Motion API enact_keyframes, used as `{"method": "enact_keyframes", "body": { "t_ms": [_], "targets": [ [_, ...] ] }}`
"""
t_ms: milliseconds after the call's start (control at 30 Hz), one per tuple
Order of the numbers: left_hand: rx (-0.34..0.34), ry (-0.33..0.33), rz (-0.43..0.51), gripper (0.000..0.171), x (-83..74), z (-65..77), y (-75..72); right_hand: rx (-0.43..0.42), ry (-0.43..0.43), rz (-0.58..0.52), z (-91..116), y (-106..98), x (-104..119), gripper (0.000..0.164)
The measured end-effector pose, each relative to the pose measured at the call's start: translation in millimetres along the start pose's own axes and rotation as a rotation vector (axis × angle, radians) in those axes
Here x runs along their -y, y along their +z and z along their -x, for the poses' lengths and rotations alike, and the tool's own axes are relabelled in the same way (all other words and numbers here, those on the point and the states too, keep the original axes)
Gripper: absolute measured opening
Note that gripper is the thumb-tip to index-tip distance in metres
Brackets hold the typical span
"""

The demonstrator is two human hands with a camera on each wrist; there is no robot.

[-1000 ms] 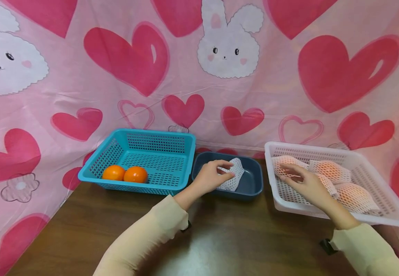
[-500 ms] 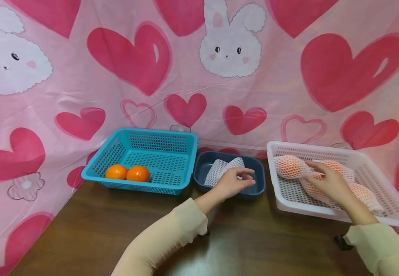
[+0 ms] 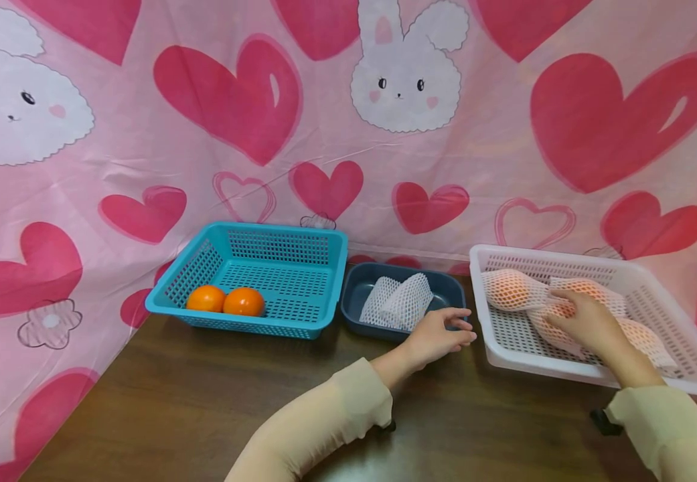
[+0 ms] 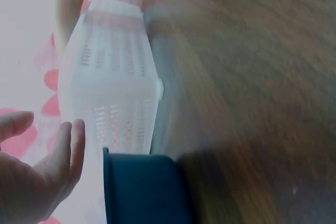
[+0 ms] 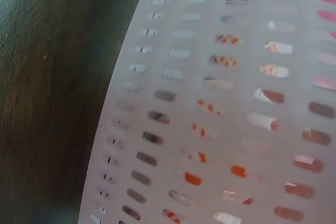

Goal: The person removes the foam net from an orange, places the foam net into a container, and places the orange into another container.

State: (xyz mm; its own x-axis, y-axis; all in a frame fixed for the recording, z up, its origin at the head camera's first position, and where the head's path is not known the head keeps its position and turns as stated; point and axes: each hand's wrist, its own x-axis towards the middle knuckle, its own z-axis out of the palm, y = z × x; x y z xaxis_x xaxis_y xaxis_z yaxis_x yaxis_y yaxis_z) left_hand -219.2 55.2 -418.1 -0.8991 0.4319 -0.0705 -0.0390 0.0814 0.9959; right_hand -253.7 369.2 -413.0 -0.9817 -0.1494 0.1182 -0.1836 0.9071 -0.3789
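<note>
My right hand (image 3: 592, 328) is inside the white basket (image 3: 541, 361), its thumb and fingers around the upper part of an orange in a white foam net (image 3: 553, 331). In the right wrist view the basket wall (image 5: 220, 93) hides that hand. My left hand (image 3: 438, 335) hovers at the right front edge of the dark blue tray (image 3: 354, 321), fingers spread and holding nothing. The left wrist view also shows the left hand (image 4: 42, 177) with its fingers apart, near the tray (image 4: 147, 187). Two removed foam nets (image 3: 408, 301) lie in the tray.
At left, a turquoise basket (image 3: 288, 328) holds two bare oranges (image 3: 205, 298). More netted oranges (image 3: 513, 290) lie in the white basket around my right hand. The containers stand in a row on a brown wooden table (image 3: 215, 402), before a pink heart-patterned cloth (image 3: 324, 134).
My left hand has moved right, from above the foam nets to the tray's right edge, letting go of a net. My right hand has moved right and closed on a netted orange.
</note>
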Motion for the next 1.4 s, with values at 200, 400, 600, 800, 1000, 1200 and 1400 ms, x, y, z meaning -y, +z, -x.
{"method": "enact_keyframes", "body": {
  "t_ms": [200,400,600,800,1000,1200,1400],
  "targets": [
    [-0.008,-0.025,0.035,0.053,0.1,-0.4,16.1,0.075,0.05,0.032,2,0,-12,0.077],
    [-0.028,-0.029,0.118,0.055,2.5,-2.1,28.2,0.12,0.094,0.018,4,-1,-12,0.086],
    [-0.057,-0.071,0.205,0.06,4.9,-5.0,37.5,0.153,0.075,0.042,3,-2,-15,0.084],
    [-0.093,-0.116,0.327,0.062,6.4,-9.4,46.8,0.165,0.033,0.06,4,1,-16,0.088],
    [-0.129,-0.129,0.395,0.063,6.5,-11.7,50.2,0.147,0.039,0.053,4,4,-17,0.091],
    [-0.126,-0.12,0.403,0.064,6.1,-12.4,50.1,0.153,0.033,0.035,7,1,-18,0.087],
    [-0.119,-0.116,0.395,0.063,6.3,-13.2,49.7,0.167,-0.008,0.037,9,-5,-11,0.082]
  ]
}}
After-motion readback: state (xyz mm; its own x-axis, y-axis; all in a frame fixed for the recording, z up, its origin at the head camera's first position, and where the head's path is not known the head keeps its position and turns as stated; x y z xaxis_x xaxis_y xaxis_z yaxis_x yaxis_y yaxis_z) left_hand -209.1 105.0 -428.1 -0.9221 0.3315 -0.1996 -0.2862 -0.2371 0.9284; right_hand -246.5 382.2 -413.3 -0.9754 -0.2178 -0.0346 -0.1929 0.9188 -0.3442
